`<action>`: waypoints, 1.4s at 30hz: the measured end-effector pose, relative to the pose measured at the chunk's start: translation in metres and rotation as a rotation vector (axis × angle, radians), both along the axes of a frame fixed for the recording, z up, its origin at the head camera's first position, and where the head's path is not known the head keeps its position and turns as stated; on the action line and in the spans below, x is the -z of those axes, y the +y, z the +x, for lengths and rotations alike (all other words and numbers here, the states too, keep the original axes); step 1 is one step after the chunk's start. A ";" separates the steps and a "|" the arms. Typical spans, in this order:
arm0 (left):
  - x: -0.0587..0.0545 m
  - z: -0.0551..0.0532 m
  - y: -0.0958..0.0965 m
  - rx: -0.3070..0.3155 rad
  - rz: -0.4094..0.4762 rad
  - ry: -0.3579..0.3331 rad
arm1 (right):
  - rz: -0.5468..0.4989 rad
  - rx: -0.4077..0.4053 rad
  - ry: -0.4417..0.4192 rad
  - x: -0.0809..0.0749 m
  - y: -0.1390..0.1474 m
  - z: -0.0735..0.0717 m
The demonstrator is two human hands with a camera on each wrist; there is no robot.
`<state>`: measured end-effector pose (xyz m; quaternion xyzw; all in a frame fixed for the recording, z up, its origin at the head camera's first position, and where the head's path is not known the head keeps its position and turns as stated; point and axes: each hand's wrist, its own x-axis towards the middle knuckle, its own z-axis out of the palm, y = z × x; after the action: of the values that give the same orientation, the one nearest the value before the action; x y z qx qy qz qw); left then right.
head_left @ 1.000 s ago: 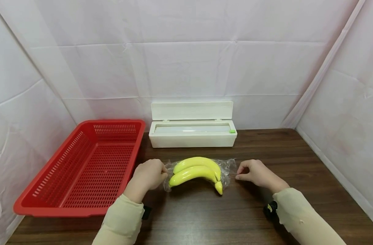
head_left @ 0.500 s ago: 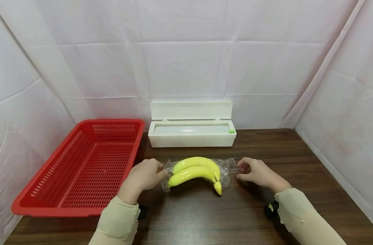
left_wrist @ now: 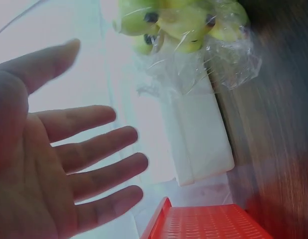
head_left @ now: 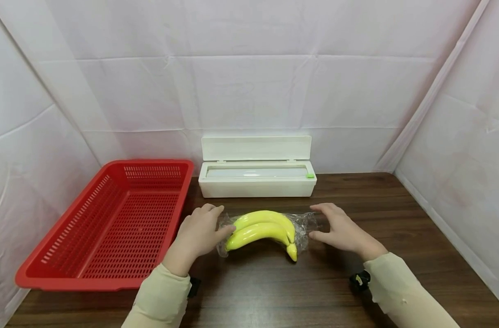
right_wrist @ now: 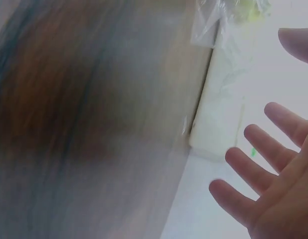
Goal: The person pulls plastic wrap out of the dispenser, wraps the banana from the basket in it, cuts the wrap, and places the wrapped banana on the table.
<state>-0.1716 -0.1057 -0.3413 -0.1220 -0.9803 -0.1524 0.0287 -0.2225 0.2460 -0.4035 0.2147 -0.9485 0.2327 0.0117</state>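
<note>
A bunch of yellow bananas [head_left: 259,231] lies on the table with clear plastic wrap [head_left: 306,224] around it, its loose ends spread to both sides. My left hand [head_left: 200,230] is at the bunch's left end, fingers spread and holding nothing; in the left wrist view the palm faces the dark banana tips in crinkled wrap [left_wrist: 233,59]. Off the right end of the wrap, my right hand [head_left: 342,230] has its thumb and fingers apart, with nothing between them. The right wrist view shows those fingers extended.
Behind the bananas stands a white cling film box [head_left: 257,187] with its lid raised and a small green slider [head_left: 310,176]. To the left sits a red plastic basket [head_left: 167,246] with slotted walls. White cloth [head_left: 249,95] hangs around the dark wooden table [head_left: 270,296].
Both hands have let go of the wrap's ends and spread their fingers. The left thumb has moved toward the bananas' left end. The bananas have stayed in place.
</note>
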 end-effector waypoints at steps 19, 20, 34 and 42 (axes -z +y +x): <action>0.019 -0.005 0.023 0.186 -0.008 0.176 | 0.059 -0.081 0.097 -0.011 -0.033 0.008; 0.020 -0.006 0.024 0.192 -0.017 0.176 | 0.060 -0.087 0.096 -0.012 -0.035 0.008; 0.026 -0.007 0.050 0.268 -0.144 0.125 | 0.026 -0.193 0.002 -0.014 -0.063 0.011; 0.030 -0.008 0.058 0.264 -0.224 0.162 | 0.056 -0.184 -0.008 -0.014 -0.073 0.016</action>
<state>-0.1791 -0.0476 -0.3714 -0.2641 -0.9611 -0.0344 0.0735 -0.2067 0.1731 -0.3890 0.3000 -0.9309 0.2073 -0.0197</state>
